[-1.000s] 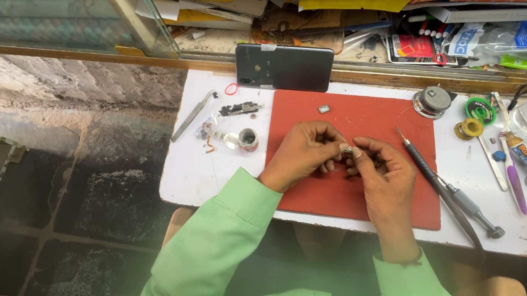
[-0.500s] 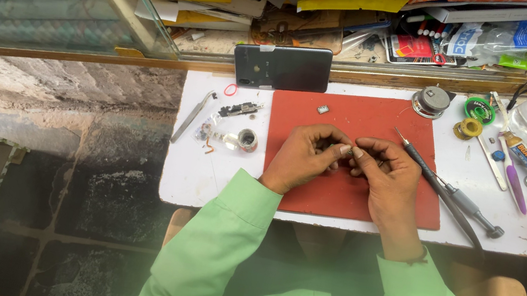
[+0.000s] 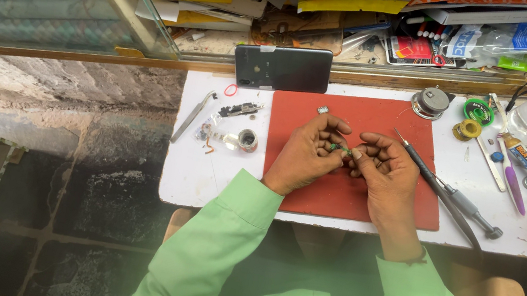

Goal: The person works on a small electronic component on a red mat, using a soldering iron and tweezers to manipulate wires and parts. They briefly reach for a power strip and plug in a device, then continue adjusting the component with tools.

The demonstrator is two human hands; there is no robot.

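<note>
Pinching a tiny green part (image 3: 341, 149) between the fingertips of both hands, the person holds it just above the red mat (image 3: 342, 191), near the mat's middle. The left hand (image 3: 306, 152) closes thumb and forefinger on one end, the right hand (image 3: 382, 170) on the other, the remaining fingers curled in; held so, a piece this small probably stays steady and close under the eyes. What kind of part it is cannot be told at this size.

A small pale chip (image 3: 323, 109) lies on the mat near its far edge. Just beyond that edge a dark phone (image 3: 283, 67) lies back up. Left of the mat, on the white table (image 3: 201, 173), sit tweezers (image 3: 191, 117) and a few small loose pieces (image 3: 229, 136), within reach of the left hand. Across the mat's right edge lie a slim screwdriver (image 3: 443, 194) and further tools, near the right hand.
</note>
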